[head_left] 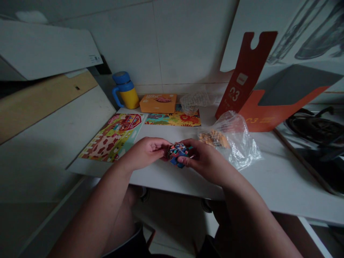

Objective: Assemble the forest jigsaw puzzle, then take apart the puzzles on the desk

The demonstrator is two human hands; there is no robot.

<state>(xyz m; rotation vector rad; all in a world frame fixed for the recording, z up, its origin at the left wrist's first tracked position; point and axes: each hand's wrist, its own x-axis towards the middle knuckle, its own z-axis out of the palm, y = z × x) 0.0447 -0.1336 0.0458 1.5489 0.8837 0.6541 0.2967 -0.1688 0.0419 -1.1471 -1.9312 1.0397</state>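
Observation:
A small stack of colourful jigsaw puzzle pieces, mostly blue on the side facing me, is held just above the front part of the white tabletop. My right hand grips it from the right, thumb on the near face. From the left, my left hand closes its fingers and thumb on the stack's edge. Its fingertips are partly hidden. Beyond my right hand lies a clear plastic bag with orange-brown pieces in or under it. A cow-patterned picture sheet lies to the left.
Toward the wall stand a blue and yellow jug, an orange box and a clear plastic package over an animal picture sheet. An opened red-orange carton rises at right, near a black stove. White panels slope at left.

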